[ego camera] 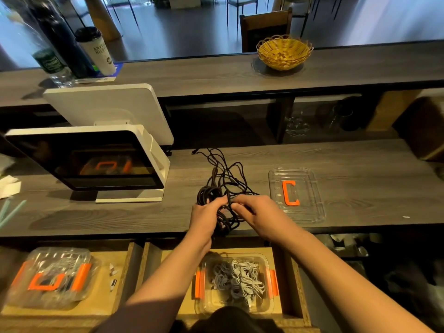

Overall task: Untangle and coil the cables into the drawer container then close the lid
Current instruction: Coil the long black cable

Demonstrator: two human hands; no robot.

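Working at the middle of the frame, both hands buried in a tangle of black cables [224, 188] on the grey wood-grain bench [360, 188]. Left hand [206, 213] curled round a coiled bunch of the black strands, grip narrow and holding them. Right hand [254, 210] just beside it, fingers pinching a strand of the same tangle, grip likewise closed on cable. Loose loops spreading up from the hands toward the centre of the frame, one end trailing toward the white screen stand [153, 164] at left.

Clear lid [310, 212] with an orange C lying flat on the bench, right of the hands and apart from them. Open drawer [293, 284] below the bench edge, lower centre, holding a clear container [266, 263] with orange side clips, lid off, pale grey coiled cables [240, 280] inside. Second clear container [52, 277], lidded, with orange markings, at lower left. Yellow woven basket [283, 52] on the raised counter, upper right. Cup and bottles at upper left, blurred.
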